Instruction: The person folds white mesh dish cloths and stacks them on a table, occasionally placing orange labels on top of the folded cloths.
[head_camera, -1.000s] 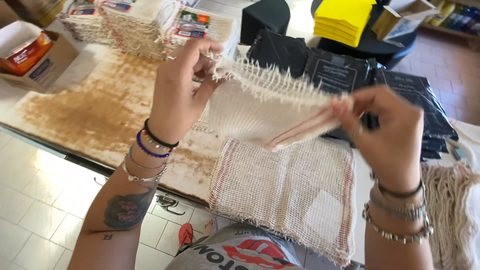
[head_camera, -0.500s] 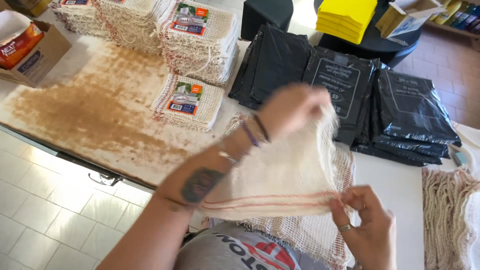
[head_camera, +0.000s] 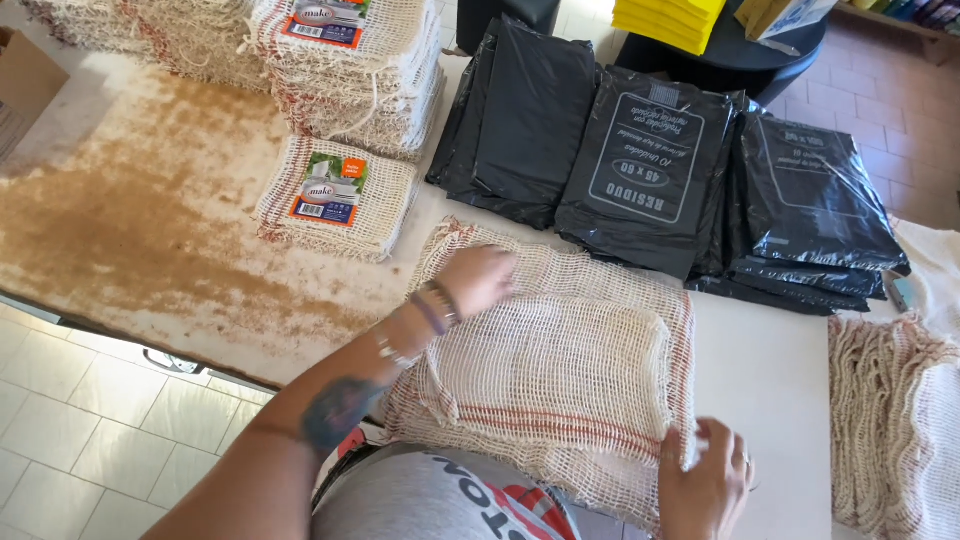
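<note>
Both hands flatten the folded mesh cloth (head_camera: 560, 385) on the table (head_camera: 150, 240): left hand (head_camera: 480, 280) pressing open-palmed at its far corner, right hand (head_camera: 705, 480) pinching the near edge. Labelled cloth packs (head_camera: 335, 195) and black bag packs (head_camera: 650, 165) lie beyond.

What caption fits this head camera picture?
Left hand and right hand press a mesh cloth flat on the table.
</note>
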